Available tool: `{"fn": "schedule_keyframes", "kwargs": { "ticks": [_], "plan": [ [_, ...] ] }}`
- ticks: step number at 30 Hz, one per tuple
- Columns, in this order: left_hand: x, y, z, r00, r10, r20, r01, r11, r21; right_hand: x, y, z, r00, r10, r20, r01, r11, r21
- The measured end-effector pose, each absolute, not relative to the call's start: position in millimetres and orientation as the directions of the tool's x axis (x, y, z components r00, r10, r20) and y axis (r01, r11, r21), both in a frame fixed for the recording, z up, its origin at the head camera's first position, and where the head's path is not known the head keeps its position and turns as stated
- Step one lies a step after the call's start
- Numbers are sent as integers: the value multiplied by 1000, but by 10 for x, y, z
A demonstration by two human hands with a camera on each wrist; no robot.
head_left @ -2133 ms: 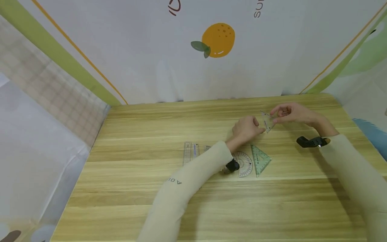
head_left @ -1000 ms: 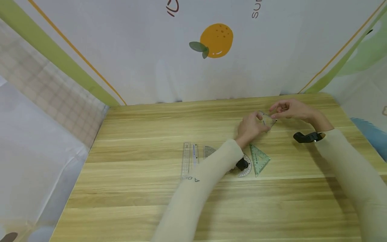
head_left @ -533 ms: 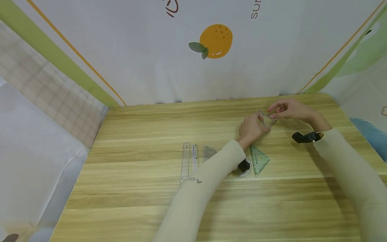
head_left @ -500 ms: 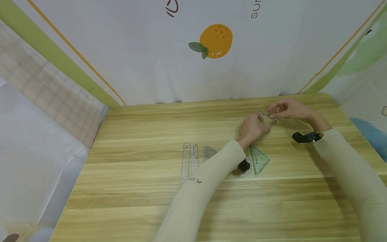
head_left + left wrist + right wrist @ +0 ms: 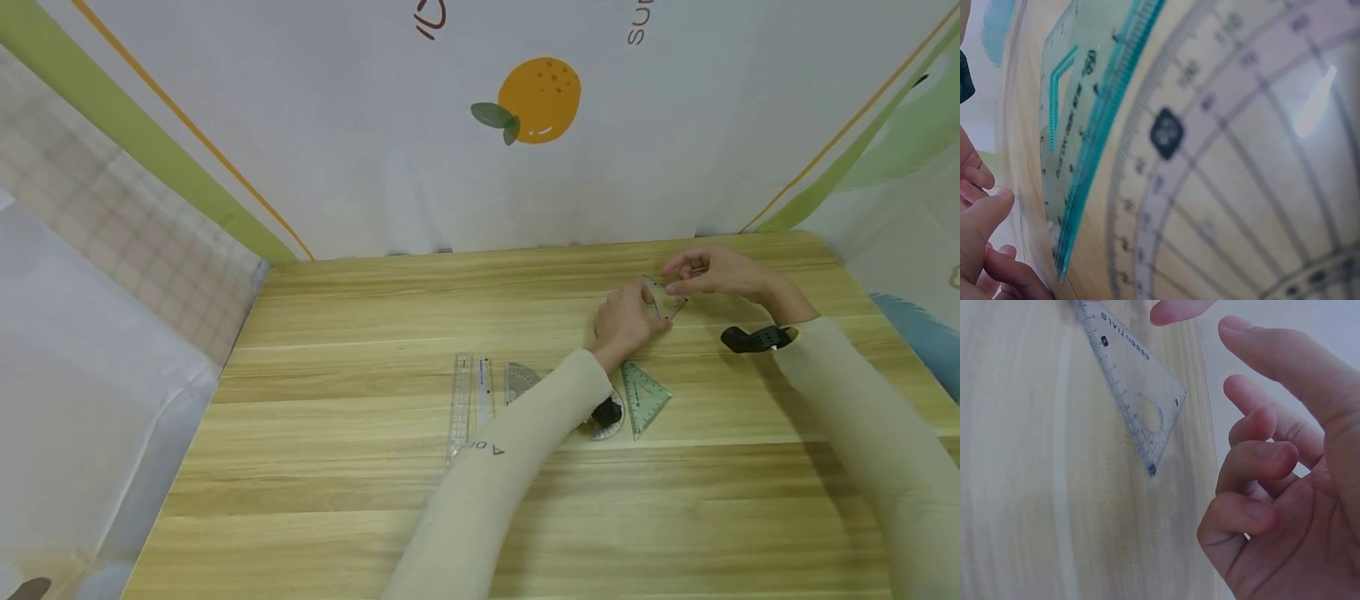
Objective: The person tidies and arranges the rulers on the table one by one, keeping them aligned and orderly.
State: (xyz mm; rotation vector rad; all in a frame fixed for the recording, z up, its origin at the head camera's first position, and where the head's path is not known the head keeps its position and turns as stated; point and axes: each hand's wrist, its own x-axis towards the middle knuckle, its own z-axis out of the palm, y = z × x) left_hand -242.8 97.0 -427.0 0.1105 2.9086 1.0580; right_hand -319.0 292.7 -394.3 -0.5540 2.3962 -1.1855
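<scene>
My left hand (image 5: 624, 318) reaches over a small clear set square (image 5: 670, 304) lying at the right back of the table. Its thumb touches one corner; in the right wrist view another left fingertip (image 5: 1179, 309) stays just off the edge. My right hand (image 5: 716, 273) hovers beside the same set square, thumb and fingers apart and loosely bent, holding nothing. A green set square (image 5: 647, 402) lies nearer me, beside a clear protractor (image 5: 1166, 187) partly under my left wrist.
Left of my forearm lie a long clear ruler (image 5: 460, 404), a shorter ruler (image 5: 485, 392) and a grey protractor (image 5: 519, 382). My left sleeve covers parts of them. A white printed cloth (image 5: 337, 167) hangs behind the wooden table (image 5: 300, 467).
My left hand has moved right, onto the clear set square's edge. The right hand has drawn slightly back and up, off the set square. The other tools lie unmoved.
</scene>
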Motion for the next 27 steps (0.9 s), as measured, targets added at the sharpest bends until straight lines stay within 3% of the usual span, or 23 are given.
{"fn": "schedule_keyframes", "kwargs": {
  "ticks": [27],
  "plan": [
    [-2443, 1056, -4259, -998, 44, -54, 2, 795, 607, -3224, 2940, -3930, -832, -516, -205, -157, 573, -804]
  ]
}}
